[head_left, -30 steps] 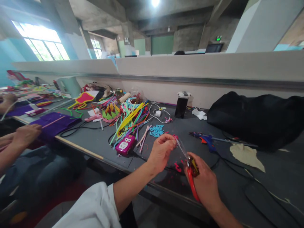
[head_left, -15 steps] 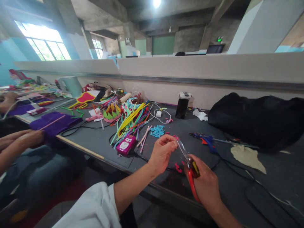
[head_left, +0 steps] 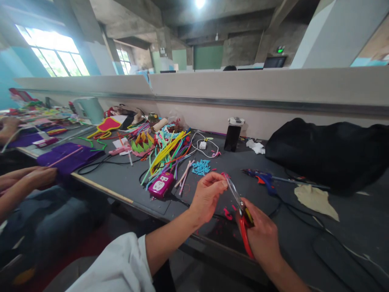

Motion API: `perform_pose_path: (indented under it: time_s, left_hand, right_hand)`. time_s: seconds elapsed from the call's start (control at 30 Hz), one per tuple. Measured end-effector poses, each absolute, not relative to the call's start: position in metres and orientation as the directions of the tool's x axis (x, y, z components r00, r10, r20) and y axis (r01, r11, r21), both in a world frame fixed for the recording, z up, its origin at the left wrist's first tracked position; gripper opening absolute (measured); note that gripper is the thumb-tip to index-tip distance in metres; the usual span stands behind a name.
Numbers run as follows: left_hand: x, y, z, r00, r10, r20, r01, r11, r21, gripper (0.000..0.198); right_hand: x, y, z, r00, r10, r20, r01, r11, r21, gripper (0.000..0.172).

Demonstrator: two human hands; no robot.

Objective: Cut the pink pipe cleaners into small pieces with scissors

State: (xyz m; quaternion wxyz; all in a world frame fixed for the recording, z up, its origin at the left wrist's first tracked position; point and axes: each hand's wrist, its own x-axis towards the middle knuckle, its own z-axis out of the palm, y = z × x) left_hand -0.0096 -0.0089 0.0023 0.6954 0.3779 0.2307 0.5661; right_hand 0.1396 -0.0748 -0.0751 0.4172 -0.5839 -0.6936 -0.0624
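Observation:
My right hand (head_left: 263, 231) is closed around the handles of a pair of scissors (head_left: 242, 213) with red on the grips. Their blades point up and left, ending beside the fingertips of my left hand (head_left: 208, 197). That hand is pinched closed; whatever sits between thumb and finger is too small to make out. Just past the blade tips a bit of pink material (head_left: 225, 175) shows. Pink-red scraps (head_left: 227, 214) lie on the dark table below the blades. A pile of short blue pieces (head_left: 201, 167) lies beyond my left hand.
A magenta power socket (head_left: 161, 185) and a heap of pipe cleaners (head_left: 170, 152) lie to the left. A blue glue gun (head_left: 266, 184), its cord, a cream cloth scrap (head_left: 316, 200) and a black bag (head_left: 328, 158) are on the right. At the left, a co-worker's hands (head_left: 41, 177) hold a pink stick.
The scissors' handles and my right hand have shifted very slightly. My left hand keeps its pinch in almost the same place.

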Motion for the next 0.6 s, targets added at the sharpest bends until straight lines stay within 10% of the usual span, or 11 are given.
perform_pose_path:
  time_s: [0.33, 0.47, 0.6]
  left_hand:
    - [-0.008, -0.008, -0.001, 0.216, 0.964, 0.153, -0.503, -0.025, 0.864, 0.01]
    - [-0.008, -0.007, -0.004, 0.209, 0.931, 0.299, -0.154, -0.271, 0.95, 0.007]
    - [-0.007, -0.008, -0.01, 0.304, 0.732, 0.609, 0.173, -0.671, 0.721, 0.007]
  right_hand:
    - [0.141, -0.072, -0.072, 0.124, 0.739, 0.662, 0.832, 0.286, -0.475, 0.03]
    - [0.138, -0.076, -0.058, 0.202, 0.698, 0.687, 0.819, 0.264, -0.509, 0.031]
    - [0.138, -0.081, -0.047, 0.243, 0.675, 0.697, 0.782, 0.289, -0.552, 0.035]
